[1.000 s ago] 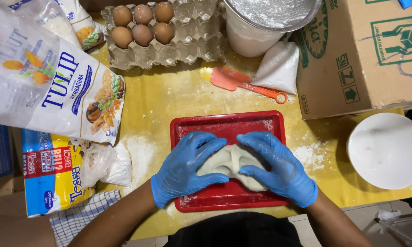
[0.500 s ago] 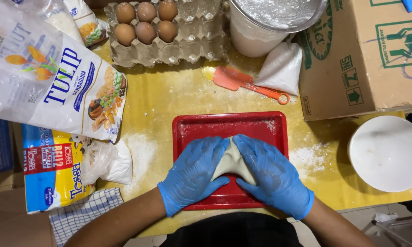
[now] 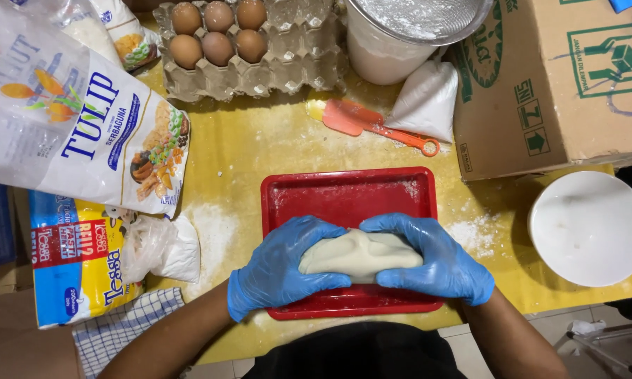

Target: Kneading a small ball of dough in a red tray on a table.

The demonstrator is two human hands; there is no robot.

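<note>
Both gloved hands clamp a lump of pale dough over the red tray.

I see the left hand [image 3: 281, 270] and the right hand [image 3: 435, 263], both in thin blue gloves, each grip closed on an end of the dough [image 3: 361, 254], cupping the soft, smooth, creased oval so it holds its shape. It sits at the near edge of the red tray [image 3: 347, 193], whose raised rim catches the flour. Beyond the tray lie an orange spatula [image 3: 376, 123] and a grey pulp egg carton [image 3: 260, 49]; left of it, a large glossy flour bag [image 3: 70, 126]; right of it, a smooth white bowl [image 3: 588, 228], all on the flour-dusted yellow desk [image 3: 246, 154].
</note>
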